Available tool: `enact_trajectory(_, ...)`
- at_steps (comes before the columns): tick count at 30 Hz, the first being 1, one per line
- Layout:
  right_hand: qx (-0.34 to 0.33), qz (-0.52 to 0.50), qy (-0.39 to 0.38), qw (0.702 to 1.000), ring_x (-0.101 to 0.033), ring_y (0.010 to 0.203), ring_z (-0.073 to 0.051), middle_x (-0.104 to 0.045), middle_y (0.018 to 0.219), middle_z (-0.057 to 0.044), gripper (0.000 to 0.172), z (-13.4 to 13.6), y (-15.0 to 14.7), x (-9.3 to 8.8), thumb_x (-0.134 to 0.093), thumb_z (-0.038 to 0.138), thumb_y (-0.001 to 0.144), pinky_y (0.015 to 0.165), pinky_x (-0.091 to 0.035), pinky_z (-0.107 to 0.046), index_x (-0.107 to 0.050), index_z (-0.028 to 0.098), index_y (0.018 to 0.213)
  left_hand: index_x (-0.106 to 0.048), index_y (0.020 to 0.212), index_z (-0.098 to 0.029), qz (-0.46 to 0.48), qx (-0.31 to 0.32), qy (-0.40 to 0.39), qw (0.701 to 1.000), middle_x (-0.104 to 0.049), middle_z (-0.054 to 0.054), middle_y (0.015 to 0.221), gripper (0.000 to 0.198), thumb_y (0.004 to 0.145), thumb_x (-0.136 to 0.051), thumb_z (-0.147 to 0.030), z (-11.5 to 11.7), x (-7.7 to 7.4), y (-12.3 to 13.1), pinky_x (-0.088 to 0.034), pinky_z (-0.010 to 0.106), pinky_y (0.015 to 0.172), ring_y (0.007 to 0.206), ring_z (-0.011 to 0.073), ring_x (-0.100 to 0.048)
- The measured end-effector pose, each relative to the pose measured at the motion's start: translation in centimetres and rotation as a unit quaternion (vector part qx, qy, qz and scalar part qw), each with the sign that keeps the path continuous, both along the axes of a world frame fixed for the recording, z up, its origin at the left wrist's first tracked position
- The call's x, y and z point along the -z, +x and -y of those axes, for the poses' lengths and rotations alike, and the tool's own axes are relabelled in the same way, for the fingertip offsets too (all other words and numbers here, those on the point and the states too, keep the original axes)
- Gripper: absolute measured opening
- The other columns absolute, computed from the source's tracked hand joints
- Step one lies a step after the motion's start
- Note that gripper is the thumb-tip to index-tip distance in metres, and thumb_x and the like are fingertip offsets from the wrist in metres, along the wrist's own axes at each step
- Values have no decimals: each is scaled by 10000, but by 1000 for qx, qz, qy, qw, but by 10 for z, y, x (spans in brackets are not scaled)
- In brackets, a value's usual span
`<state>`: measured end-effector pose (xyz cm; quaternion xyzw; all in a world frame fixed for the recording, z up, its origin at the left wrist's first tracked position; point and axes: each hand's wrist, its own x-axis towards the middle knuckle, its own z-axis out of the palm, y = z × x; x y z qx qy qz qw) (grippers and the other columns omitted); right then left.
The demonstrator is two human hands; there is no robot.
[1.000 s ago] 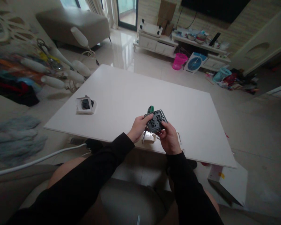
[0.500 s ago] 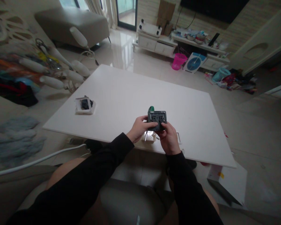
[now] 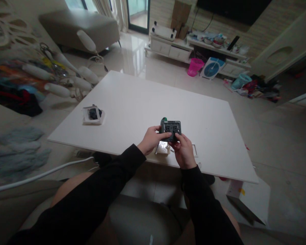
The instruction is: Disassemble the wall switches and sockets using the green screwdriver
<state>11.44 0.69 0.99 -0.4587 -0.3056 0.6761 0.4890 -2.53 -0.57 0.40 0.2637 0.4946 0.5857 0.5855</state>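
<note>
And there's the plate (image 3: 171, 130) between the hands (image 3: 185, 149), box (image 3: 164, 149) at the near edge of the worktop (image 3: 137, 98), frame (image 3: 196, 150) to its right, stacked parts (image 3: 94, 114) over left!

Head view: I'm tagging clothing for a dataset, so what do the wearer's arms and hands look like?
Long, plain black sleeves cover both arms to the wrists, with no visible markings. The left hand and right hand are ungloved; no ring or watch can be made out.

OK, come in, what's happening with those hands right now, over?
Left hand and right hand both gripping black square part. Green handle partly hidden behind it. White box close by, near table edge.
</note>
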Motion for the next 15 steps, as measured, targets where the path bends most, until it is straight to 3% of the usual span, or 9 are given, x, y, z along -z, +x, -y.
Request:
enact_trajectory(9, -3, 39, 42, 998, -686, 700, -122, -745, 866, 7, 336, 1, 2, 2, -872, 380, 683, 601, -603, -238, -684, 208, 902, -741, 1005, -78, 2, 20, 12, 1000, -780, 121, 962, 379, 659, -888, -131, 2, -4, -4, -585, 366, 834, 836, 192, -723)
enact_trajectory(15, 3, 65, 28, 998, -666, 701, -133, -734, 859, 8, 311, 1, 2, 1, -810, 389, 683, 574, -557, -237, -684, 216, 910, -746, 1029, -83, -13, 22, 16, 1000, -781, 127, 985, 356, 702, -873, -145, 3, -3, -2, -584, 369, 850, 843, 188, -728)
